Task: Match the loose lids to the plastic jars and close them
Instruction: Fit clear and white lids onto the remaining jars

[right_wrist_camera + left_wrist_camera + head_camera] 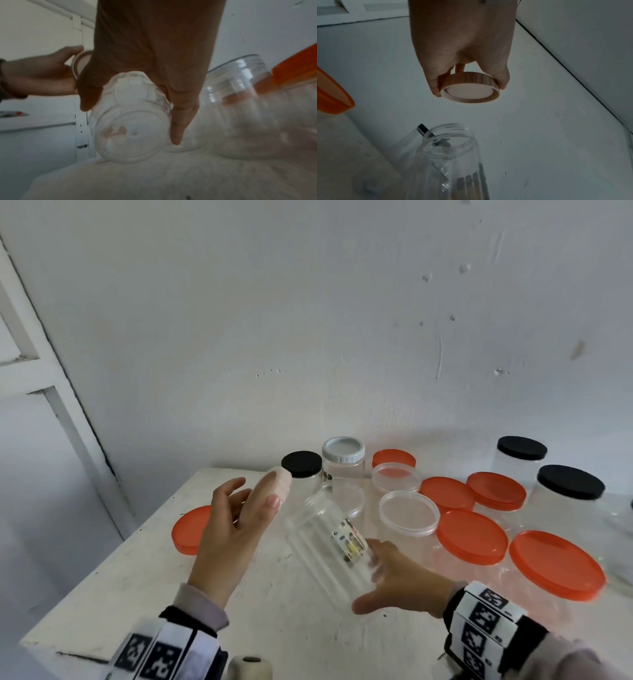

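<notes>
Fingertips [502,82] of the left hand [227,529] are pinching a round wood-grain lid [469,88] by its rim, thumb on one side and fingers on the other, and are holding it in the air with its pale inner face turned toward the jar. Fingers [178,121] and thumb of the right hand [399,577] are curling round the lower end of a clear ribbed jar [329,546], gripping it near its base. That jar is tilting, its open threaded mouth pointing up and toward the lid, with a gap between mouth and lid; a small printed label is showing on its side.

Both hands are working above a white table [130,583] that is standing against a white wall [308,320]. Behind and to the right, orange lids [472,537] are lying flat among open clear jars [409,513]; whether any lid is sitting on a jar cannot be told. Another orange lid [191,530] is lying behind the left hand. Further back, black-lidded jars [568,484] and a white-capped jar [343,455] are standing upright near the wall. Wristbands [486,625] with black-and-white square markers are circling both wrists.
</notes>
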### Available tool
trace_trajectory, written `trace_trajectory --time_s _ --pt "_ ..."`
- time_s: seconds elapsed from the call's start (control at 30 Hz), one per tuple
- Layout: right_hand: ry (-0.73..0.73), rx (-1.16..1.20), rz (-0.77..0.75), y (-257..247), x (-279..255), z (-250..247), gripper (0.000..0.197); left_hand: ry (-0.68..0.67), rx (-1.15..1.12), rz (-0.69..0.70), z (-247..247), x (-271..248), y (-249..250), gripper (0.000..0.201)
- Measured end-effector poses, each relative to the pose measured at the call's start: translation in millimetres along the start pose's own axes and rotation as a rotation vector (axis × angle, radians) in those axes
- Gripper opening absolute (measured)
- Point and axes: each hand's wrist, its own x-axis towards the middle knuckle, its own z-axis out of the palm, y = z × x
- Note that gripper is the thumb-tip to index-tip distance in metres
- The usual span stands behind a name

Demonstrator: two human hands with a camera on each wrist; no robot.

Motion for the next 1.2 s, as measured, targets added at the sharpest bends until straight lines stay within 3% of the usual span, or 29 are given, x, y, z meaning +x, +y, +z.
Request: trace_trajectory --time_s 0.4,0.63,0.83,1.2 --pt "0.003 -0.083 -0.036 40 8 -2 0.111 -0.222 0.171 0.046 53 -2 3 0.085" --pt "-0.013 0.081 -0.053 54 0 -2 0.113 -0.319 0.237 0.049 69 -7 0 0.075" --pt "0.073 0.334 -0.171 42 -11 -12 0.106 -0.410 0.331 0.077 82 -10 0 0.093" --pt "0.112 0.255 -0.238 38 -16 -13 0.103 -0.485 0.449 0.171 103 -7 -4 0.095"
